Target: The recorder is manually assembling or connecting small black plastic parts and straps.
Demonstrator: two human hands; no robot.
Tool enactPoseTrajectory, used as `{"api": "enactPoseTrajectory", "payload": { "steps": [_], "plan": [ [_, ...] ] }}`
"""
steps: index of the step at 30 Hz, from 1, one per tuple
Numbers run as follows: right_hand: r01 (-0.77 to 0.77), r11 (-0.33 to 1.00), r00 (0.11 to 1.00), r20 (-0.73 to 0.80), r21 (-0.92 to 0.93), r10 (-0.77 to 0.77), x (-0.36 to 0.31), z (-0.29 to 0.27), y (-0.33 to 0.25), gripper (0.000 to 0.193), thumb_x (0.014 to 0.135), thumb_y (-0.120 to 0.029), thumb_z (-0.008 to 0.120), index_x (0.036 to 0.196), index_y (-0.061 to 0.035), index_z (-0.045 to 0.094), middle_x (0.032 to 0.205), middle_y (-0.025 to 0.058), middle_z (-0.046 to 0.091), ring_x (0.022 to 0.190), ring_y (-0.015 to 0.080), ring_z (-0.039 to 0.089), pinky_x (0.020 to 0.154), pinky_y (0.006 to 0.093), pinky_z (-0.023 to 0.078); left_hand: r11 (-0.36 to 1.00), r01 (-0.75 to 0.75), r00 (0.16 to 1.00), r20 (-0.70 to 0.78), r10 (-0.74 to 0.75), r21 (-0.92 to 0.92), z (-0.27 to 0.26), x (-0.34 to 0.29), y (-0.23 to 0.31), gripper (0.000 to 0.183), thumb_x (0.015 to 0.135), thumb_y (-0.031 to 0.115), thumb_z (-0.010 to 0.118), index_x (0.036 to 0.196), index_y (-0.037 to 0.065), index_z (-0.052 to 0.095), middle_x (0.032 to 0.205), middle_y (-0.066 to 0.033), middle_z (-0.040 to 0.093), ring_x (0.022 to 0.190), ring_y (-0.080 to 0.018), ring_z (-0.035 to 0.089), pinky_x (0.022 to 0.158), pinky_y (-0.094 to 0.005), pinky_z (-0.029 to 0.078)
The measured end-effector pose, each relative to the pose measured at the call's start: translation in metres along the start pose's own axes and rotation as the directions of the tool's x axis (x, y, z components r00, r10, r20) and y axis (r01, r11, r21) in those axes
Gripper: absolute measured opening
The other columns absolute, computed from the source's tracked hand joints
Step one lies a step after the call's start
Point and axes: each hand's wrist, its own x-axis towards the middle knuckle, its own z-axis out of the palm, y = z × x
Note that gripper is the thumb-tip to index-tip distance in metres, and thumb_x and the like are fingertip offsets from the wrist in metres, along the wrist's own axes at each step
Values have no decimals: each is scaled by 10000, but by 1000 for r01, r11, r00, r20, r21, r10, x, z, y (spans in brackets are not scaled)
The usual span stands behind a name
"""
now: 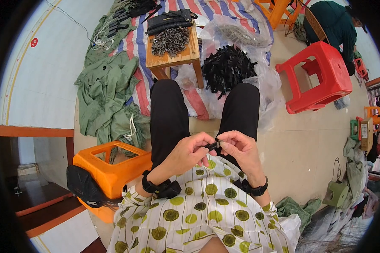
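Over my lap, my left hand point(193, 150) pinches a short black strap point(212, 146). My right hand point(240, 151) is closed on a small metal buckle point(219, 143) at the strap's right end; the fingertips partly hide it, so I cannot tell how far the strap passes through. Ahead of my knees, a heap of similar metal buckles point(170, 41) lies on a wooden stool point(173, 60), with a black pouch point(171, 22) behind it. To its right, a pile of short black straps point(228, 69) rests on clear plastic sheeting point(268, 86).
At my left stands an orange plastic stool point(112, 168) with a black bag point(85, 186) against it. Green cloth point(103, 90) lies bunched on a striped sheet point(193, 103). A red stool point(321, 78) lies tipped at the right, near a bending person point(331, 25).
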Motion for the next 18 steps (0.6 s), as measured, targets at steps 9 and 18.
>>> {"api": "enactPoseTrajectory", "payload": {
  "steps": [9,18],
  "plan": [
    [-35,998,999,12,-58,36,4,2,10,198,872,-20,560,1069,-11,573,815,-17,555,683,31,515,624,176,449,996,-58,989,-132,66,65,-5,1,-13,194,882,5,436,1063,-1,506,867,-63,624,610,-70,577,546,-190,473],
    [-146,971,987,-42,187,157,5,0,6,99,884,-108,590,921,-20,565,793,23,605,700,70,575,625,207,501,994,-79,992,-101,71,-77,-2,3,-26,192,883,41,466,1067,19,518,880,-60,628,614,-70,580,550,-205,486]
  ]
}}
